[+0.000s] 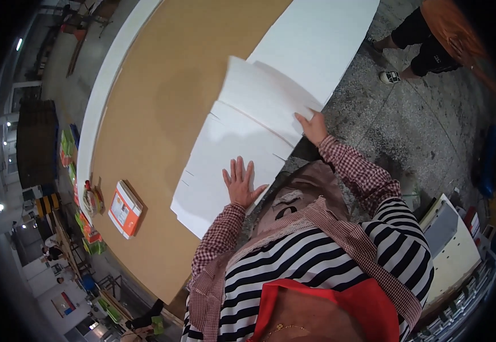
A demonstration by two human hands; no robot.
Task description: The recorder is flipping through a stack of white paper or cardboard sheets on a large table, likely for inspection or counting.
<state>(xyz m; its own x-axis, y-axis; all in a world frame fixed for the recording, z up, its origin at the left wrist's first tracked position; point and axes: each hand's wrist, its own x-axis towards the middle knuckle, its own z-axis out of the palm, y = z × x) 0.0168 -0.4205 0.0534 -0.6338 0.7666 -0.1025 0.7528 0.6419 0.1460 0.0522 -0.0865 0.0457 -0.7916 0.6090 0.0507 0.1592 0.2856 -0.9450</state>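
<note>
A white cardboard sheet (213,154) with short slits along its sides lies on the brown tabletop (145,125). My left hand (240,183) rests flat on its near part, fingers spread. At the sheet's right edge my right hand (314,126) pinches the far flap (259,85) between thumb and fingers. This flap is raised along a crease and casts a shadow. Behind it, more white sheet material (316,43) stretches to the far right of the table. The right hand's fingers below the flap are hidden.
An orange and white packet (125,210) lies on the table at the left, near a small bundle (92,199) at the white table rim (97,102). A person in orange (456,34) stands at the far right. Boards (450,245) lean at my right side.
</note>
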